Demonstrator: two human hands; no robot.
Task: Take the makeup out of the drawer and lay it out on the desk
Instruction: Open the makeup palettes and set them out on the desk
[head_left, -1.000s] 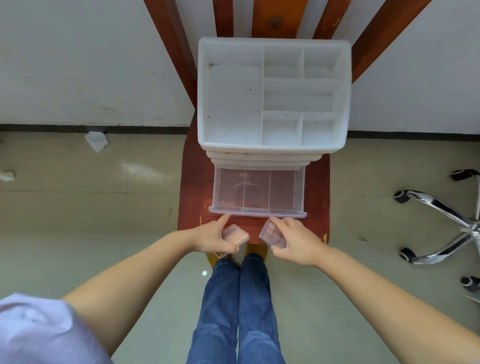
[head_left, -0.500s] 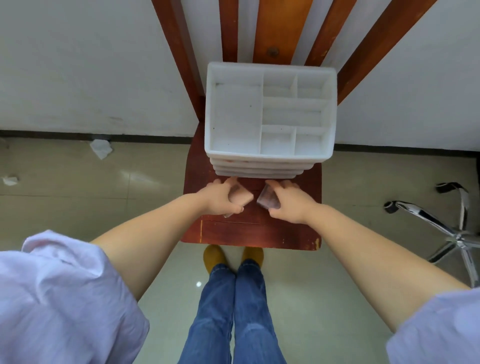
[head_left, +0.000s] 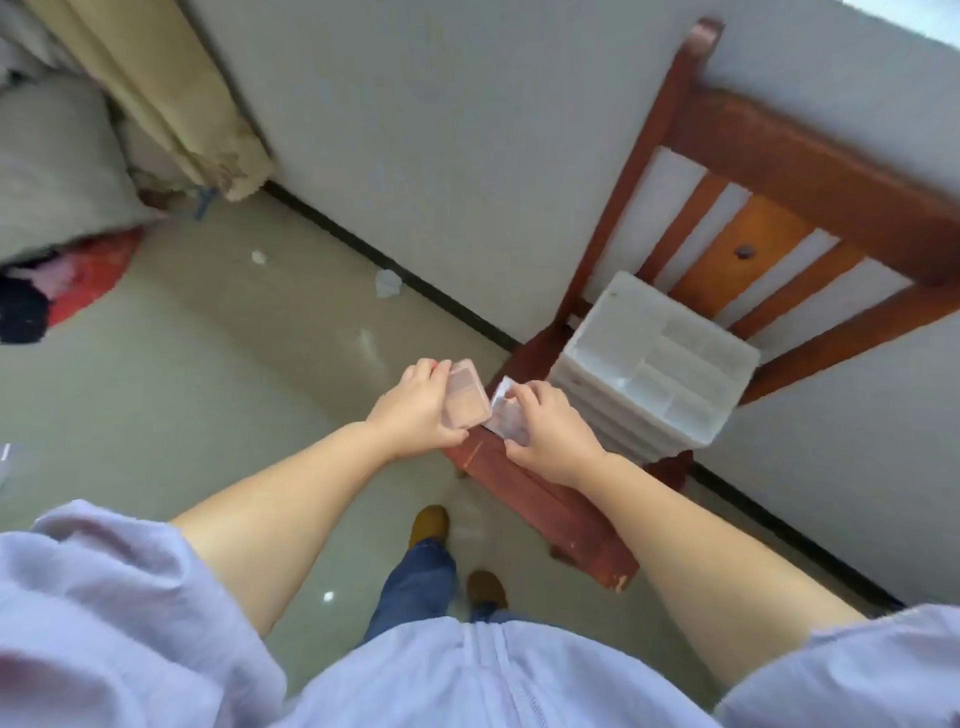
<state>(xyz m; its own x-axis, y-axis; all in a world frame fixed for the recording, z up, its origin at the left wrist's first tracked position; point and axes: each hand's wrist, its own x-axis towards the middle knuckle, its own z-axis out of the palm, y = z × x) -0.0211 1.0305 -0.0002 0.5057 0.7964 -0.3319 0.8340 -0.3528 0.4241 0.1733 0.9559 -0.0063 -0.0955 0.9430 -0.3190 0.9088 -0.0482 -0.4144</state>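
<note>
Makeup: 2 small clear cases, 1 in each hand, held side by side, nearly touching
Left hand (head_left: 415, 410): fingers curled round the pinkish case (head_left: 466, 393)
Right hand (head_left: 551, 434): pinching the other case (head_left: 505, 415)
Organizer (head_left: 655, 368): white, on the chair (head_left: 545, 499), just right of the right hand

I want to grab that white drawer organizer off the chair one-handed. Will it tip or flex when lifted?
The white organizer looks like rigid molded plastic, so probably stiff rather than floppy. Its top compartments look empty, so it is likely light for its size. It sits on the chair seat as a tall stack of drawers, so a one-sided lift might let drawers slide out.
</note>
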